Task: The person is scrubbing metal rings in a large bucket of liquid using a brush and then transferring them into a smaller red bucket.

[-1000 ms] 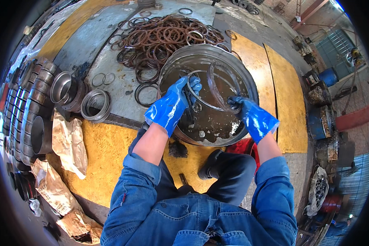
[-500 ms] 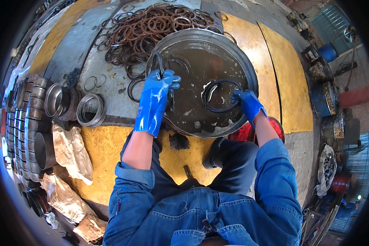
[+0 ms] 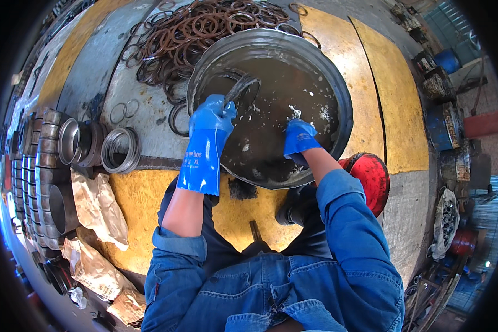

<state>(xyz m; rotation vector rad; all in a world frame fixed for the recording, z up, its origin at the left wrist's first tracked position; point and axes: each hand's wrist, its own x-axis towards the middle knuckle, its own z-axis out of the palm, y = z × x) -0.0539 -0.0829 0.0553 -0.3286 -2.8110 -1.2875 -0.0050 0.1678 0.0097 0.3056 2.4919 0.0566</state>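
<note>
Clock face: centred on the tub (image 3: 346, 119), 12 pointing away from the person.
Dark ring (image 3: 242, 87): inside the tub's outline, about 10 o'clock from centre; one or several together, cannot tell.
Ring axis: tipped up, seen nearly edge-on; long axis runs from the fist toward 1–2 o'clock.
Left hand (image 3: 212, 119): nearer one, touching; at 9 o'clock by the rim, gloved fingers curled closed round the ring's near end.
Right hand (image 3: 301, 135): at about 4 o'clock, well apart from the ring, which lies toward its 10 o'clock. Fingertips dip into murky water (image 3: 276, 77); finger spread and any hold, cannot tell.
White froth (image 3: 295, 112): just off the right fingertips, on their 12 o'clock side.
Rusty ring pile (image 3: 205, 27): outside the tub, between 10 and 11 o'clock, beyond the left hand.
</note>
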